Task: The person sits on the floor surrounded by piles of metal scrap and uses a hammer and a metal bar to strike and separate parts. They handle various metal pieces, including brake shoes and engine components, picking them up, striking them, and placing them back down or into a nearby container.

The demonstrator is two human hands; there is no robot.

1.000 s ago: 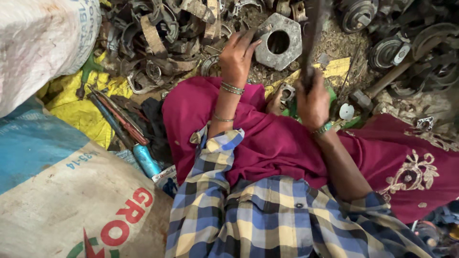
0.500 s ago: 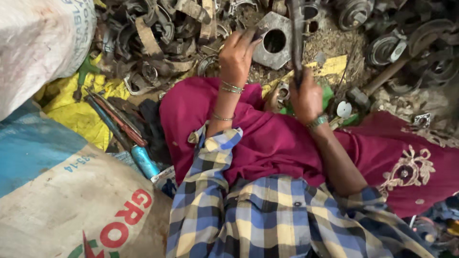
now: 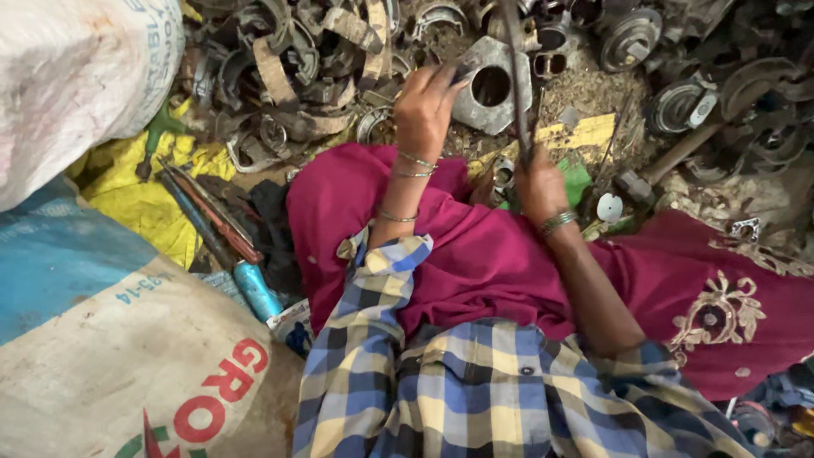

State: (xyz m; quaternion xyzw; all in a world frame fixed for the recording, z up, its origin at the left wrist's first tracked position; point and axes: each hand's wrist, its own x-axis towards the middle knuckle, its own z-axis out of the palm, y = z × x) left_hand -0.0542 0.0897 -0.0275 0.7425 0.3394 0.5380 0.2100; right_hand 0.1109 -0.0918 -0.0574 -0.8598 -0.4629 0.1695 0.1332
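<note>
Clothing: blue, yellow and white checked shirt point(image 3: 475, 390); magenta drape point(image 3: 483, 254) with gold embroidery at 4 o'clock; thin metal bangles point(image 3: 415, 161) on both wrists.

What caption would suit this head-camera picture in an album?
Seated among scrap metal, left hand steadies a holed plate while right hand grips a rod.

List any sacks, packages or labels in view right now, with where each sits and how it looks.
White woven sack: top left corner, bulging, faint blue print along its edge.
Tan woven sack: bottom left, large, with a blue panel on top, red and green print.
Yellow plastic sheet: between the two sacks, crumpled, tools lying on it.
No screens or signs visible.
</note>
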